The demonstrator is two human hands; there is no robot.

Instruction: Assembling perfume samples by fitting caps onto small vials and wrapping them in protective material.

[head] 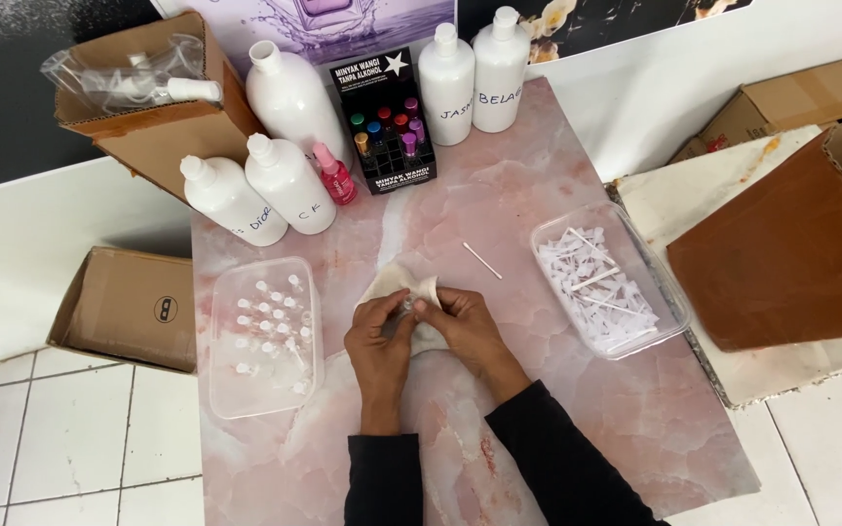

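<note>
Both forearms in dark sleeves reach up the pink marble table [557,409] and meet at its middle. The left hand [378,333] and right hand [460,321] pinch a small clear vial [407,306] between their fingertips, fingers curled narrow around it, over a pale cloth [400,282] lying flat under the hands. Left of the cloth sits a clear tub [231,394] holding small clear vials standing upright. Right of the cloth sits a second clear tub [660,292] heaped with white plastic sticks; one loose white stick [482,260] lies between it and the cloth. Beyond the cloth stands a black display rack [382,93] of coloured-cap roll-on bottles, with a pink spray bottle [333,175] just left of it. Five tall white bottles [294,180] with handwritten marks flank the rack, three left, two right. An open brown box [148,117] stands at the table's far left corner.
</note>
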